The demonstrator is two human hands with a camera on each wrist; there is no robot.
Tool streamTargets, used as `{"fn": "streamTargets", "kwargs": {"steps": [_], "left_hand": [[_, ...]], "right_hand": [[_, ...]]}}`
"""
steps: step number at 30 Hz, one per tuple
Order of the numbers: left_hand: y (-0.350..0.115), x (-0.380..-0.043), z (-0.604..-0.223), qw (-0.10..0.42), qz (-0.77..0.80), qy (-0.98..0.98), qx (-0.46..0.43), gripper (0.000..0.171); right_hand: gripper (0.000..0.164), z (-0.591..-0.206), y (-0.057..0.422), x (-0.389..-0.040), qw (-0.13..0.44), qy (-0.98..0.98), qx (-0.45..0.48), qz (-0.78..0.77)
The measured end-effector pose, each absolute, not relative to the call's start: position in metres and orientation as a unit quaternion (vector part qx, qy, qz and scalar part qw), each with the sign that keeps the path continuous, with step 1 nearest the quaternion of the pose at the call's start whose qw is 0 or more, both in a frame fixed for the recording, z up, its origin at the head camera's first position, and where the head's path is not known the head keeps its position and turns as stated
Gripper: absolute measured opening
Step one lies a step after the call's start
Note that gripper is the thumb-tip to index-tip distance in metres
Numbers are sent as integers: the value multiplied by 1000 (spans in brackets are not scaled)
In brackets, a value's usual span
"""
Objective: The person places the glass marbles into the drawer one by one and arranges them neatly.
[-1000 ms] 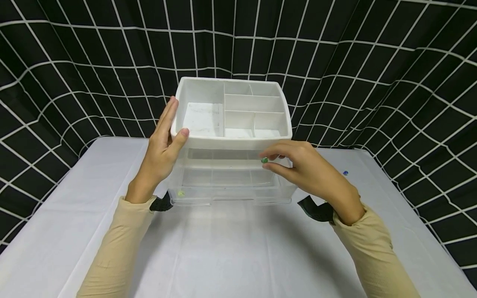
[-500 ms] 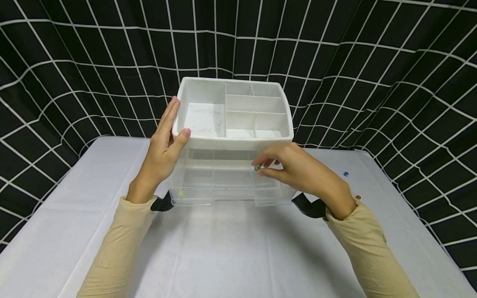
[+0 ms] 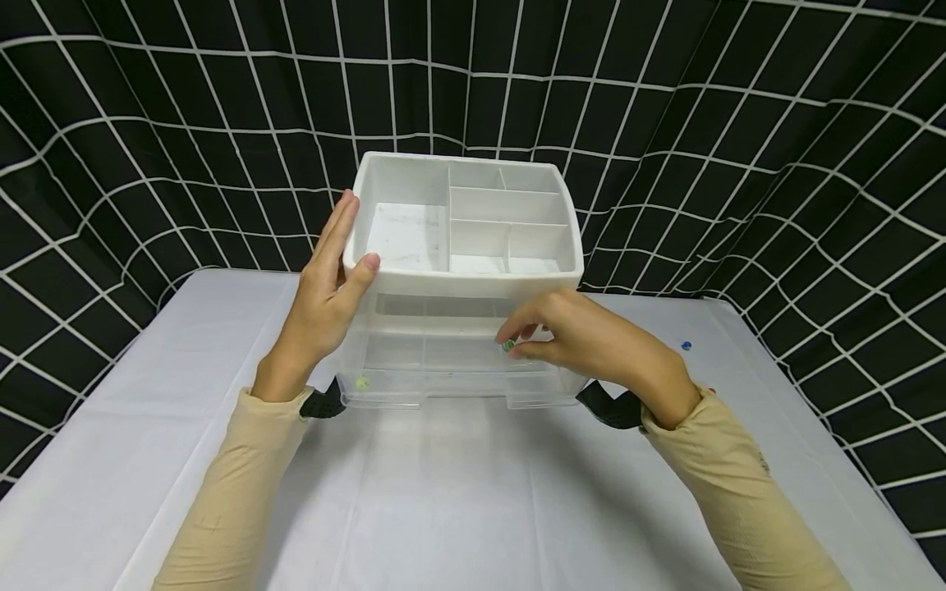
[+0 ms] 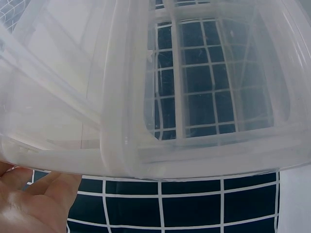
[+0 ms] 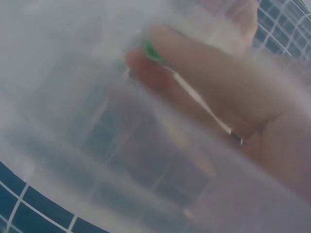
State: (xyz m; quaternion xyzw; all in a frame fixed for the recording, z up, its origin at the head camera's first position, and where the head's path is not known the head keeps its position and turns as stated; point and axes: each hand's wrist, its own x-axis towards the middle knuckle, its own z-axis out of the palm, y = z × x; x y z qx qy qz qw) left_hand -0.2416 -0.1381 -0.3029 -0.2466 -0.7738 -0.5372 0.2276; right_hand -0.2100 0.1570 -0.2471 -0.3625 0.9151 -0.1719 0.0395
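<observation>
A white organizer [image 3: 473,283] has a compartmented top and clear drawers below. My left hand [image 3: 321,295] rests against its left side, fingers straight and thumb on the front rim. A clear drawer [image 3: 461,402] stands pulled out at the front, with a small yellow-green gem [image 3: 361,382] in its left part. Over the drawer's right side, my right hand [image 3: 569,332] pinches a small green gem [image 3: 508,345] between thumb and fingertips. The right wrist view shows the green gem [image 5: 151,51] at the fingertips, blurred behind clear plastic.
On the white-covered table [image 3: 443,509] to the right lies a small blue gem [image 3: 686,345]. A small orange-brown piece [image 3: 712,390] lies beside the right wrist, mostly hidden by the sleeve. A black cloth with a white grid [image 3: 628,98] encloses the table's back and sides.
My right hand has moved left and down with the green gem, from just below the top tray's rim to over the pulled-out drawer. My left hand stays at the organizer's side.
</observation>
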Motion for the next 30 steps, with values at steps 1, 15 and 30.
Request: {"fn": "streamTargets", "kwargs": {"steps": [1, 15, 30], "left_hand": [[-138, -242, -303, 228, -537, -774, -247, 62], [-138, -241, -303, 228, -530, -779, -245, 62], [-142, -238, -296, 233, -481, -811, -239, 62]], "right_hand": [[18, -247, 157, -210, 42, 915, -363, -170], [16, -248, 156, -210, 44, 913, -363, -179], [19, -250, 158, -210, 30, 908, -364, -204]]}}
